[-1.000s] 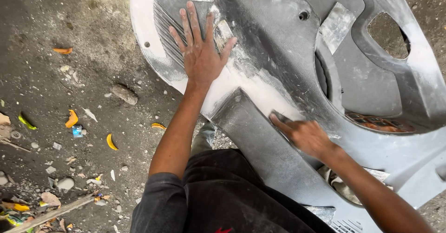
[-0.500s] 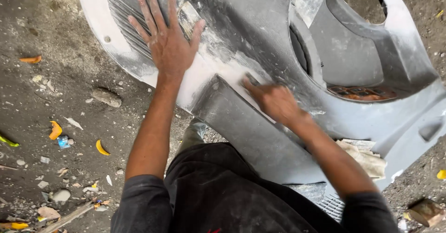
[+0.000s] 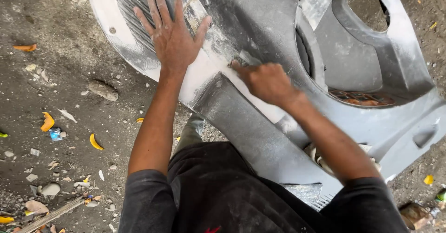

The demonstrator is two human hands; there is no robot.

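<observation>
A large grey plastic vehicle panel, dusted with white powder, lies on the ground in front of me. My left hand rests flat on its ribbed left part with the fingers spread, holding nothing. My right hand is curled, fingertips pressed to the panel's whitened patch just above a raised grey ridge. A small grey piece of sandpaper peeks out under those fingertips; most of it is hidden by the hand. My dark-clothed knees sit under the panel's near edge.
Dirty concrete ground lies to the left, strewn with yellow peel scraps, pebbles, a stone and a stick. The panel has large openings at the right. Small litter lies at the bottom right.
My right hand has slid up and to the left along the panel, from the lower ridge to the whitened patch. My left hand has stayed flat in the same spot.
</observation>
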